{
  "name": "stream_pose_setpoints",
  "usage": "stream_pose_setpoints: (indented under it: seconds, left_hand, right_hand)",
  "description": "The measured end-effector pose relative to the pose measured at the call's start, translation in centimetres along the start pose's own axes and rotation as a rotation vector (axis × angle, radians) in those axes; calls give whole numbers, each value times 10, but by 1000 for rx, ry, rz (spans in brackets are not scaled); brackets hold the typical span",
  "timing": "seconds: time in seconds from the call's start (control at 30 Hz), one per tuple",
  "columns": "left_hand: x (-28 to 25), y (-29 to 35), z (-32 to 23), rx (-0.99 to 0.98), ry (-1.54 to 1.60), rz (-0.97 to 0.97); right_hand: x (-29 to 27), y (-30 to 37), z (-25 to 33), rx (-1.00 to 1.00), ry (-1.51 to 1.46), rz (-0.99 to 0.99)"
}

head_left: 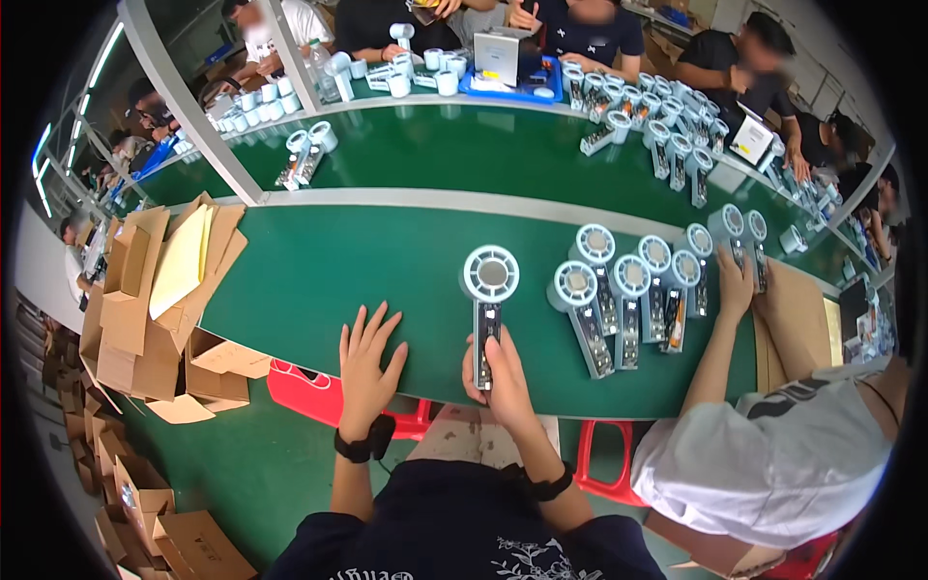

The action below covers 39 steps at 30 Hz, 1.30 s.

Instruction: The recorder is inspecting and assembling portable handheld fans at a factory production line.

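Note:
My right hand point(502, 380) grips a handheld fan point(491, 275) by the lower part of its handle. The fan stands head up, with a pale blue round ring and spokes around a grey disc. Its handle is uncovered at the front, and a dark circuit board shows inside. Fingers spread, my left hand point(367, 362) lies on the green tabletop point(406, 251) and holds nothing. To the right of the held fan is a group of several similar fans point(631, 276), their handles uncovered too.
At my right a co-worker's hand point(737, 282) holds similar fans. Cardboard boxes point(135, 290) are stacked at the table's left end. Beyond the pale divider point(425, 201), more fans point(677, 145) and a blue tray point(512, 87) lie before other people. Red stools point(609, 464) stand below.

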<state>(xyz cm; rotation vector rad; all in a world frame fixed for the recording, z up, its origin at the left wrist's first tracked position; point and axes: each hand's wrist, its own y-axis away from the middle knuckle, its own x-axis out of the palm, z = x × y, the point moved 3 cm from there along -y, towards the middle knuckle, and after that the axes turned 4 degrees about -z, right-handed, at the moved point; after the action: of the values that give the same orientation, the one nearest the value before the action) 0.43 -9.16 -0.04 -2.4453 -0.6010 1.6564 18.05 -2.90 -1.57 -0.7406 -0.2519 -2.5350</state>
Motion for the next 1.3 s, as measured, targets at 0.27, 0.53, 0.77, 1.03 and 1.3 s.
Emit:
stream_pose_setpoints:
  seconds: [0.27,0.53,0.77,1.03,1.3]
  left_hand:
    - [12,2,-39,250,59,69]
    - [7,5,-45,214,50,76]
    - [6,0,-43,267,57,168]
    - [-50,-65,-32,390,119,666]
    - [15,-245,-53,329,145,480]
  right_hand:
    - [6,13,6,-85,42,-50]
    - [-14,11,5,-98,-202,-57]
    - [-40,32,24,-42,-125,-167]
    - [-87,100,78,-185,300,-442]
    - [-149,132,108,-291,358,-879]
